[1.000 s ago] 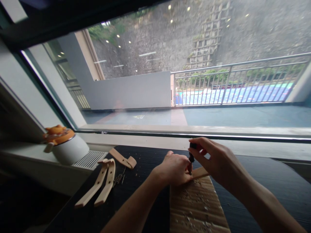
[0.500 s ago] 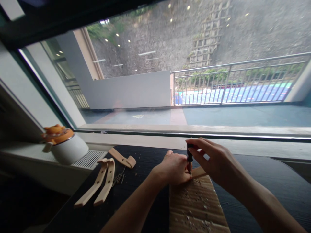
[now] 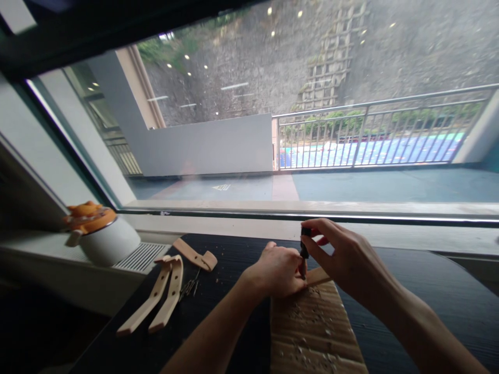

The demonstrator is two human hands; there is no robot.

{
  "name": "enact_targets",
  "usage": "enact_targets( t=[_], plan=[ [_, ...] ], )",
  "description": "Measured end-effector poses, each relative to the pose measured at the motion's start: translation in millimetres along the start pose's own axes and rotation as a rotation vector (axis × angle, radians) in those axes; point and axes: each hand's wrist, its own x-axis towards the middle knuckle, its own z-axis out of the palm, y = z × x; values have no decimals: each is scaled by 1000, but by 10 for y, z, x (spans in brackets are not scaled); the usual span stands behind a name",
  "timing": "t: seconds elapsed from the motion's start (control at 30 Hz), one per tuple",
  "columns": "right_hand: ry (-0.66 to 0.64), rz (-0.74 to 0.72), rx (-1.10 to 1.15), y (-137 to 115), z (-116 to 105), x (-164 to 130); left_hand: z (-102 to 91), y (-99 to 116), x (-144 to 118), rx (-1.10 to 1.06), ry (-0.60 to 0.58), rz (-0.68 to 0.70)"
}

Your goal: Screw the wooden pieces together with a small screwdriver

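Below, head view.
Left hand: fingers curled, pressing a tan strip onto the cardboard pad.
Right hand: fingertips pinched on a dark awl, upright on the strip.
Dark table: 3 loose strips at left.

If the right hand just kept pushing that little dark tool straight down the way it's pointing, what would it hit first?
Probably the pale wooden strip that the left hand pins down, and beneath it the cardboard sheet. The right hand holds the dark tool nearly upright, tip at the strip; actual contact is hard to tell.
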Motion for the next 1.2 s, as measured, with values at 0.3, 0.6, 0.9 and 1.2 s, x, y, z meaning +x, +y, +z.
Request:
enact_targets(
  t=[0.3,0.6,0.9,1.2],
  plan=[
    [-17,-48,24,-22,-30,2,17,13,5,-22,34,23],
    [17,-6,-5,45,18,9,-7,10,-5,-22,7,-15],
    [-78,-8,27,-21,-38,5,0,6,-6,12,16,23],
    [-23,8,29,68,-9,16,-17,12,-7,-8,0,-9]
  ],
)
